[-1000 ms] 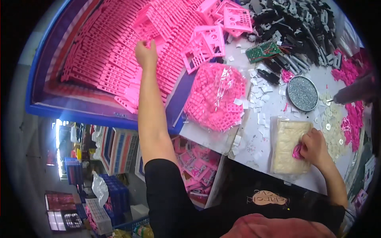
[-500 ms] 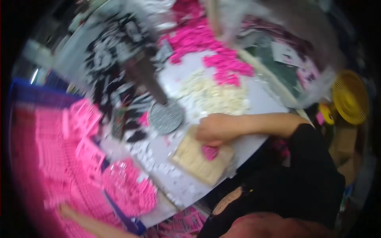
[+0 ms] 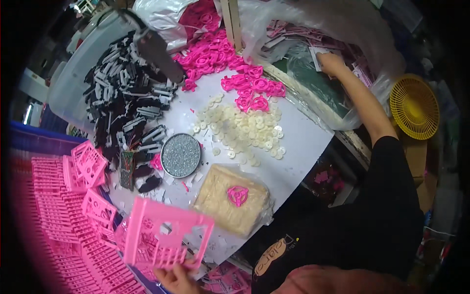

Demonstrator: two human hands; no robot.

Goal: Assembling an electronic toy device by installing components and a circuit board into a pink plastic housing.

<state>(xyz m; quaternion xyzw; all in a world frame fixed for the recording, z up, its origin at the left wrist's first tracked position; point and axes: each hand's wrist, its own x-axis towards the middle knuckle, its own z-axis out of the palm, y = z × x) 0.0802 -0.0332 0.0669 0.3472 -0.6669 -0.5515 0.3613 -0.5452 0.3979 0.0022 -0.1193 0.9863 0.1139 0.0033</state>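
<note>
My left hand (image 3: 177, 280), closed on the lower edge of a pink plastic panel (image 3: 147, 230), holds it raised and tilted at the table's near left. Round and slotted openings run through the panel. At the far right, my right hand (image 3: 332, 64) reaches into a clear plastic bag (image 3: 298, 68) of printed cards, its fingers closed on a white card (image 3: 315, 58). A pink ring-shaped plastic part (image 3: 238, 195) lies on a cream-coloured padded block (image 3: 220, 201) wrapped in plastic, in front of me.
Stacked pink panels (image 3: 56, 206) fill a blue crate at left. Around the white table (image 3: 303, 132) stand a tin of small metal screws (image 3: 181, 155), cream discs (image 3: 245, 130), pink ring parts (image 3: 210, 54), black-and-grey pieces (image 3: 122, 83), a hanging dark tool (image 3: 159, 54) and a yellow basket (image 3: 415, 107).
My left hand has lifted a pink panel from the crate toward the table. My right hand has left the padded block, where the pink ring part stays, and reached into the card bag.
</note>
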